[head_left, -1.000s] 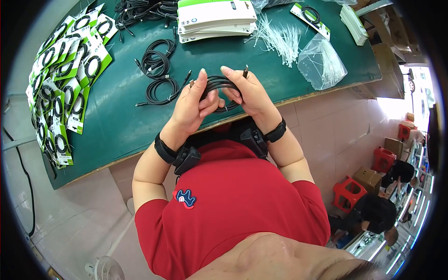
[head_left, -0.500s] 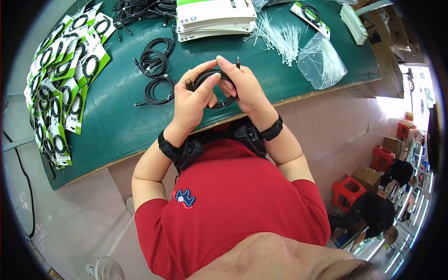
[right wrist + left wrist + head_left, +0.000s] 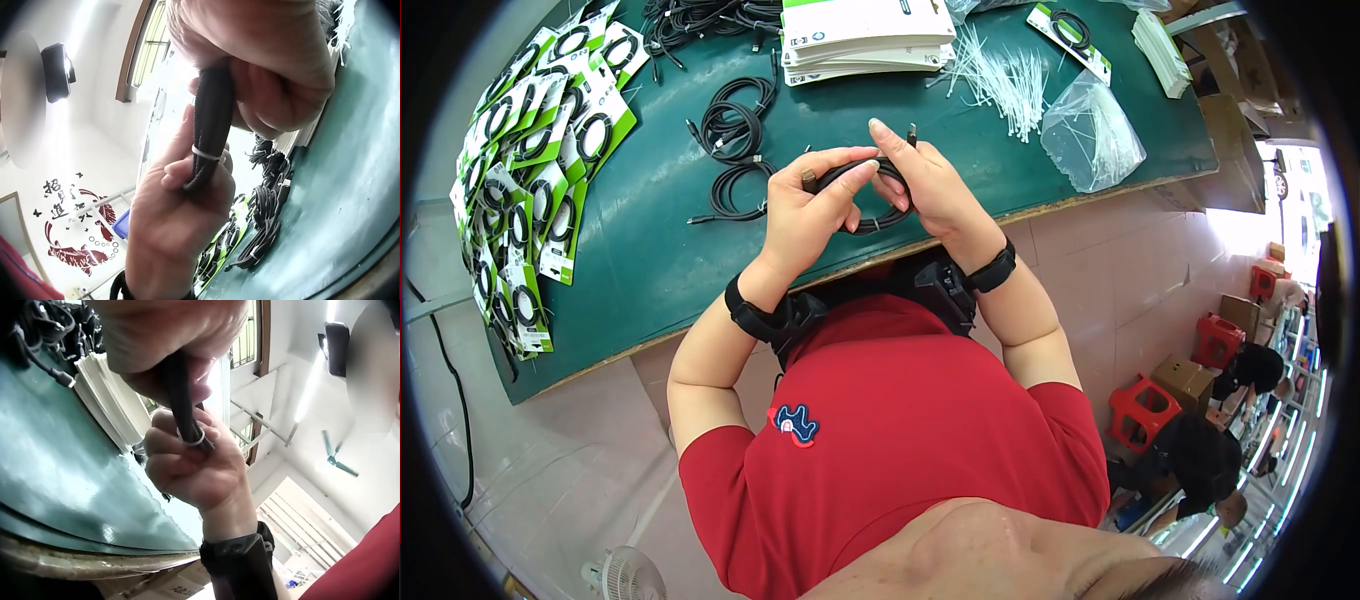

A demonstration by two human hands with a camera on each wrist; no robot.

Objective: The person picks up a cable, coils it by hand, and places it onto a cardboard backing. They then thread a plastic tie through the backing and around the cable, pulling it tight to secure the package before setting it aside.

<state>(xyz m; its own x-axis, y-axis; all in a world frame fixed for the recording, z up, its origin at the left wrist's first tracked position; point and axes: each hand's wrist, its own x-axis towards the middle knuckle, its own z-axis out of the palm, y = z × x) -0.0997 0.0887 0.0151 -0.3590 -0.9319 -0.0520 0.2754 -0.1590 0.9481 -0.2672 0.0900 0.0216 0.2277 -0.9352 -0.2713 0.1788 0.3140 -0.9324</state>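
Note:
A coiled black cable (image 3: 866, 222) is held between both hands above the table's front edge. The left hand (image 3: 808, 205) grips the coil's left side, a plug showing by its fingers. Fingers of the right hand (image 3: 935, 190) curl round the right side, with another plug sticking up above them. In the left wrist view a white tie (image 3: 192, 439) circles the black strands (image 3: 180, 394) near the right hand (image 3: 197, 465). The right wrist view shows the bundled cable (image 3: 214, 112) with a white tie (image 3: 207, 154) beside the left hand (image 3: 181, 212).
Carded cables (image 3: 550, 150) overlap on the left of the green table (image 3: 660, 260). Loose coils (image 3: 732, 125) lie behind the left hand. A stack of cards (image 3: 865, 40) stands at the back, with white ties (image 3: 1005, 85) and a plastic bag (image 3: 1090, 135) to the right.
Both hands have drawn the coil into a rounder, more compact loop. The left hand's fingers have moved over the top of it, and its thumb has shifted across the coil.

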